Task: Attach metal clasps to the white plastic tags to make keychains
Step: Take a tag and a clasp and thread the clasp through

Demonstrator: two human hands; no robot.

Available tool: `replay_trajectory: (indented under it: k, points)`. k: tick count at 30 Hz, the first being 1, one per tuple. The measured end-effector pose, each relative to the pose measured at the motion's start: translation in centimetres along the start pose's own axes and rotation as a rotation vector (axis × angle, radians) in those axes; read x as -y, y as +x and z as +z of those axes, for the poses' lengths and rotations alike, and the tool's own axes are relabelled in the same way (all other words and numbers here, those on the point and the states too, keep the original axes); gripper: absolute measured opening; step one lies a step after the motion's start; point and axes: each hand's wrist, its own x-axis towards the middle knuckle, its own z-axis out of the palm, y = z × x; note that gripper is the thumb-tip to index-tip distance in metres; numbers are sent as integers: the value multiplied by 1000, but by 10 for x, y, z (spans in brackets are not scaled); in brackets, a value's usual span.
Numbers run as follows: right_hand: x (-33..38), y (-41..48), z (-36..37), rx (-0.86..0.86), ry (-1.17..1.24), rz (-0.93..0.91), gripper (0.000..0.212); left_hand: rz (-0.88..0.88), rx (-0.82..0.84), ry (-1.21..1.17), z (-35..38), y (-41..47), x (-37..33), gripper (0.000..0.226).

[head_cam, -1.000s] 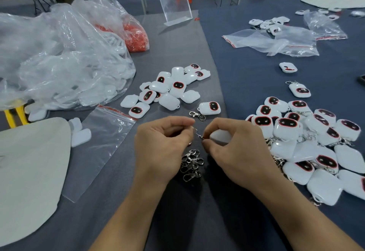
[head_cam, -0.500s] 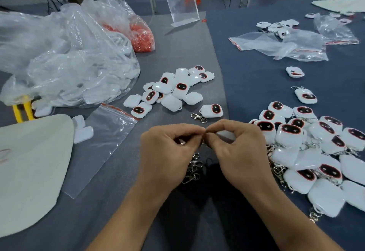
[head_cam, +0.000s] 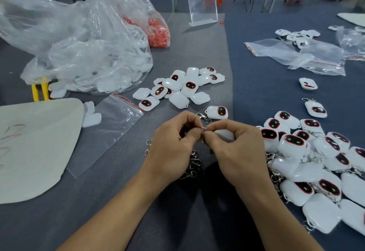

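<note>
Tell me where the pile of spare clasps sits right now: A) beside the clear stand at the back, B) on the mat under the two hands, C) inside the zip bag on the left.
B: the pile of clasps lies on the mat between and beneath the left hand and right hand, partly hidden by them.

Person: bare L hand [head_cam: 171, 148] & bare R hand [head_cam: 239, 152], knuckle creases visible. Behind the grip, L forearm [head_cam: 118, 211] & R forearm [head_cam: 276, 211] are uncovered right down to frame btm. Nails at the grip too blurry to describe.
</note>
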Motion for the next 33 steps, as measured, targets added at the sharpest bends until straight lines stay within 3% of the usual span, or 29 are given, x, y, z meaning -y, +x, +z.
replay_trajectory:
  k: [3, 9, 14, 20, 26, 33]
  points:
    - [1, 0, 0, -34, 102, 25, 16, -29, 10, -64, 3, -2, -1, 6]
    - [3, 0, -8, -42, -60, -121, 17, 88, -74, 91, -2, -4, -5, 15]
    - [5, -3, -13, -47, -181, -239, 25, 65, 41, -54, -7, -2, -5, 15]
    - [6, -1, -13, 11, -62, -218, 11, 11, 152, -289, -14, 4, -5, 11]
    - [6, 1, -17, 132, -30, -250, 17, -16, 207, -303, -19, 4, -4, 12]
    - [8, -1, -18, 134, -24, -281, 15, 4, 183, -279, -13, 1, -6, 12]
